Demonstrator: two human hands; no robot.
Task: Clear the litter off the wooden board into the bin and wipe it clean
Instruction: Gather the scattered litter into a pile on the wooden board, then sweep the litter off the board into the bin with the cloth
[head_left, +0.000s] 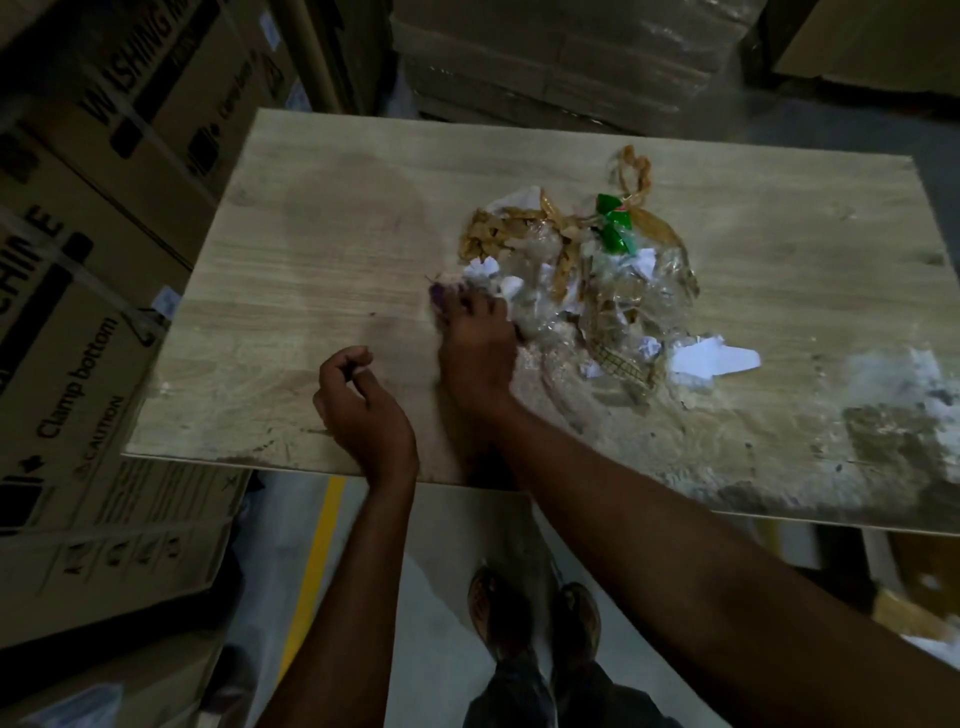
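A pale wooden board (322, 234) lies flat in front of me. A heap of litter (587, 275) sits at its middle: clear plastic film, brown tape strips, torn white paper and a green wrapper (613, 223). My right hand (475, 353) reaches across to the heap's left edge, fingers curled on a small purple scrap (437, 295) and the plastic. My left hand (363, 410) hovers over the board's near edge, fingers loosely curled and holding nothing. A white paper piece (717, 361) lies right of the heap. No bin shows.
Large cardboard boxes (93, 260) stand close along the left and behind the board. White and dark smears (883, 431) cover the board's right near part. Below the board are the grey floor, a yellow line (317, 566) and my shoes (535, 613).
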